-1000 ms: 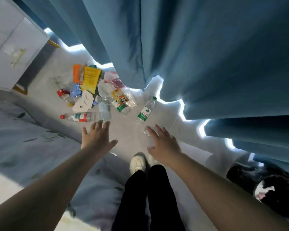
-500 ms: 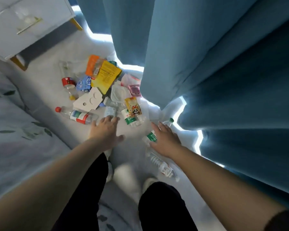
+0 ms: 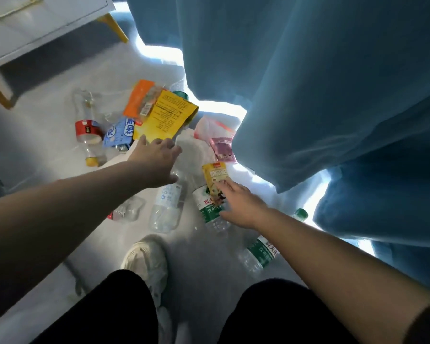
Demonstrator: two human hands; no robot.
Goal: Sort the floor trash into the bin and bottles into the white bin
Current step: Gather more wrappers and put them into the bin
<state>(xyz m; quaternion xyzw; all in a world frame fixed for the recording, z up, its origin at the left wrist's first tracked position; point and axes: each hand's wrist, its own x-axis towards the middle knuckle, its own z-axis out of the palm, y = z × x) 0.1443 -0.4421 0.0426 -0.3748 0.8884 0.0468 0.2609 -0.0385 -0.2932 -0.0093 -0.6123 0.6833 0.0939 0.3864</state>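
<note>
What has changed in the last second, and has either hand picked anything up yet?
Both hands moved forward into the pile: the left hand reaches the yellow packet, the right hand the small snack pouch. Neither holds anything. The trash and bottles lie as before.

Place: a home bedroom.
Signs: long blue curtains [image 3: 320,95] reaching the floor, a white drawer cabinet [image 3: 30,23] on gold legs, pale floor [image 3: 47,135].
</note>
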